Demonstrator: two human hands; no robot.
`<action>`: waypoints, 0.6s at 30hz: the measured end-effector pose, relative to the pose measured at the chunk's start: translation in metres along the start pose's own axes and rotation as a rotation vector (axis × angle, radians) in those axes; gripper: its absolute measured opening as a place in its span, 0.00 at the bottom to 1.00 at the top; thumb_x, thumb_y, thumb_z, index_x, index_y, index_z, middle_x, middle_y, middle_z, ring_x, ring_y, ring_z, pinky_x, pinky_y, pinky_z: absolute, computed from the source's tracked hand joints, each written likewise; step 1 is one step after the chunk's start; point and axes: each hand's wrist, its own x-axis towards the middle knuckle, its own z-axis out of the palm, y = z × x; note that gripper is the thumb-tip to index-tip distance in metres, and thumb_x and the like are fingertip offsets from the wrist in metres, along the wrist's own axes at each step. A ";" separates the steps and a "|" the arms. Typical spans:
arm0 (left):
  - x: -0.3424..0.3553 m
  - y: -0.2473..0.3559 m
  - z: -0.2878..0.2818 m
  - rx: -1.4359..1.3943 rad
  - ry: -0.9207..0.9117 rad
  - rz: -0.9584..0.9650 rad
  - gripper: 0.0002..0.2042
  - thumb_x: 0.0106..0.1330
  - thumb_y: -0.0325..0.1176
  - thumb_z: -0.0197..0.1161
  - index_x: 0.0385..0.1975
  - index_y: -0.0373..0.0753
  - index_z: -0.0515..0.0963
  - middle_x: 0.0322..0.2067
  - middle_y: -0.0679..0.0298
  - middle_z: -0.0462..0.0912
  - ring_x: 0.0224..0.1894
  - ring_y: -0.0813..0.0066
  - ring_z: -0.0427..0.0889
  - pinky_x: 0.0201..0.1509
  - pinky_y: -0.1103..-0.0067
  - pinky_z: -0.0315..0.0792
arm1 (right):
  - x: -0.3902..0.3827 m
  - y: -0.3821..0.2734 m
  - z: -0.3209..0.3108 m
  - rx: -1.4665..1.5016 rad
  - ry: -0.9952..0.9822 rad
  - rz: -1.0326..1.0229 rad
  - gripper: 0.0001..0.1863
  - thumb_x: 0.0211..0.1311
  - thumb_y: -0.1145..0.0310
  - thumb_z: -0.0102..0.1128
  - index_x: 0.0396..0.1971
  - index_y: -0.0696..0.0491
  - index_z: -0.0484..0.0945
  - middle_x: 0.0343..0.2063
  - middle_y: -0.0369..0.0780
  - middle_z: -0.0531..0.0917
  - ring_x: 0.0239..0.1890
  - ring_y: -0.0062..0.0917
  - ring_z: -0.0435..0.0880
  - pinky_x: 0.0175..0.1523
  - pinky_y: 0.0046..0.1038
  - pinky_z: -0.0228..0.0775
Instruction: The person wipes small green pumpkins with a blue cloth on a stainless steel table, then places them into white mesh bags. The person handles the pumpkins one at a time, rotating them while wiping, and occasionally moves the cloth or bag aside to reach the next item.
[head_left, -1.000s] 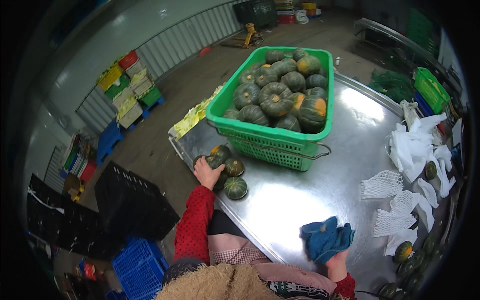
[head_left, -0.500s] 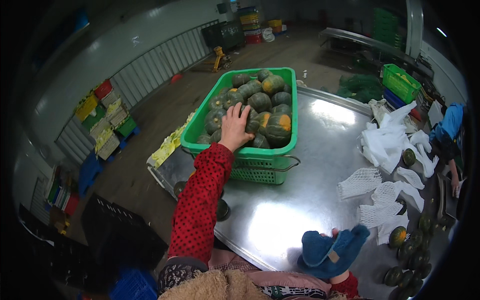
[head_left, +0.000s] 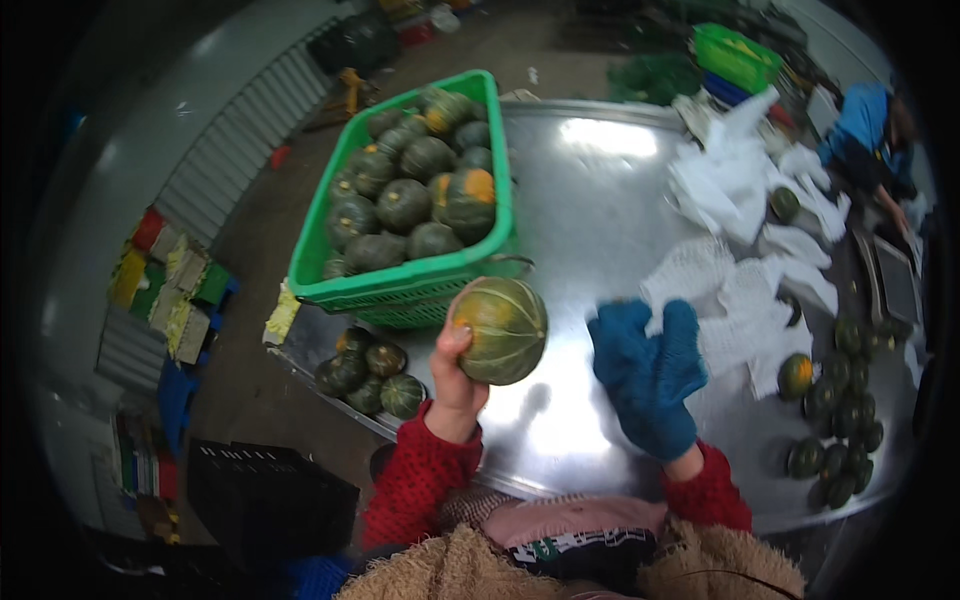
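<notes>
A round green pumpkin (head_left: 500, 330) with pale ribs and an orange patch is gripped in my left hand (head_left: 458, 385), the thumb pressed on its near-left side. It is held above the metal table, just in front of the green crate (head_left: 400, 285), which is filled with dark green pumpkins (head_left: 404, 206). To the right, my right hand (head_left: 648, 375) wears a thick blue glove. It is raised over the table with its gloved parts spread and nothing visible in it. White foam net sleeves (head_left: 690, 272) lie close beyond the glove.
Several small pumpkins (head_left: 365, 372) sit at the table's left edge, and more pumpkins (head_left: 845, 410) cluster at the right. White wrapping (head_left: 720, 185) is heaped at the far right of the metal table (head_left: 560, 200). Another person's arm (head_left: 885, 205) shows there. A black crate (head_left: 265, 500) stands lower left.
My left hand has come out of the crate toward me with a pumpkin. My gloved right hand has risen and moved forward. The view has shifted, so the crate appears farther left.
</notes>
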 end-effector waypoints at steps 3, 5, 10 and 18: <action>-0.033 -0.048 0.023 0.269 0.046 -0.024 0.36 0.52 0.42 0.59 0.62 0.33 0.61 0.53 0.56 0.73 0.55 0.65 0.73 0.62 0.73 0.64 | 0.000 0.004 0.033 -0.706 0.007 -0.358 0.20 0.60 0.63 0.53 0.50 0.56 0.71 0.48 0.45 0.73 0.50 0.34 0.72 0.55 0.31 0.64; -0.045 -0.072 0.036 0.231 -0.052 0.124 0.33 0.57 0.42 0.61 0.61 0.33 0.62 0.51 0.57 0.74 0.53 0.70 0.74 0.58 0.77 0.67 | 0.011 0.016 0.040 -0.998 0.023 -0.499 0.26 0.52 0.65 0.63 0.53 0.57 0.73 0.53 0.49 0.73 0.56 0.41 0.72 0.62 0.35 0.61; -0.041 -0.067 0.034 0.898 -0.182 0.339 0.34 0.43 0.36 0.76 0.52 0.34 0.71 0.50 0.53 0.73 0.50 0.62 0.76 0.54 0.70 0.71 | 0.042 0.037 -0.020 -0.219 -0.358 -0.129 0.22 0.64 0.59 0.53 0.52 0.59 0.73 0.52 0.44 0.75 0.53 0.30 0.75 0.59 0.31 0.66; -0.040 -0.045 0.050 1.497 -0.237 0.717 0.38 0.32 0.38 0.74 0.52 0.36 0.73 0.54 0.45 0.68 0.49 0.49 0.72 0.53 0.64 0.66 | 0.023 -0.007 -0.012 -1.005 -0.306 -0.260 0.26 0.53 0.64 0.66 0.52 0.56 0.72 0.51 0.41 0.75 0.52 0.27 0.75 0.56 0.30 0.68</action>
